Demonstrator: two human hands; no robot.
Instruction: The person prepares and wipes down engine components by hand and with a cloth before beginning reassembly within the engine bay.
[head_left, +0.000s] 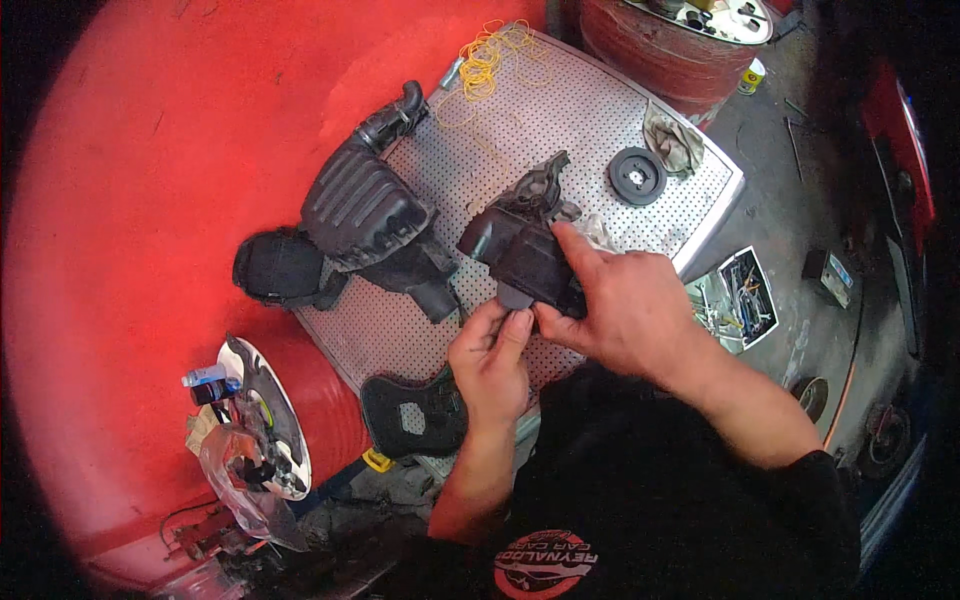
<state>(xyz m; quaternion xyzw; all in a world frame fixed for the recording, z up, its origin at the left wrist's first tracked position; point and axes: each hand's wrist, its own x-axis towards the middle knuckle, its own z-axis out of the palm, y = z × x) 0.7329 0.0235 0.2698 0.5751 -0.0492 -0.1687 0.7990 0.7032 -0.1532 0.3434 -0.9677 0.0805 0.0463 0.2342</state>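
Housing (520, 255): black plastic, above perforated table (610, 110), near front edge.
Right hand (625, 310): clamped over housing top.
Left hand (490, 355): fingertips pinching housing's lower edge.
Left of housing: ribbed black duct (365, 205).

Perforated metal table (480, 150) against red wall (150, 200); grey concrete floor (790, 220), red drum (650, 50) behind

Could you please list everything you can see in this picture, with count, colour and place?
black plastic housing: one, black, held over the table by both hands
perforated table: one, grey
ribbed duct: one, black, table's left part
rounded cover: one, black, table's left edge
flat panel: one, black, table's near edge
pulley: one, black, table's right
rag: one, grey, beside pulley
rubber bands: several, yellow, far corner
left hand: one
right hand: one
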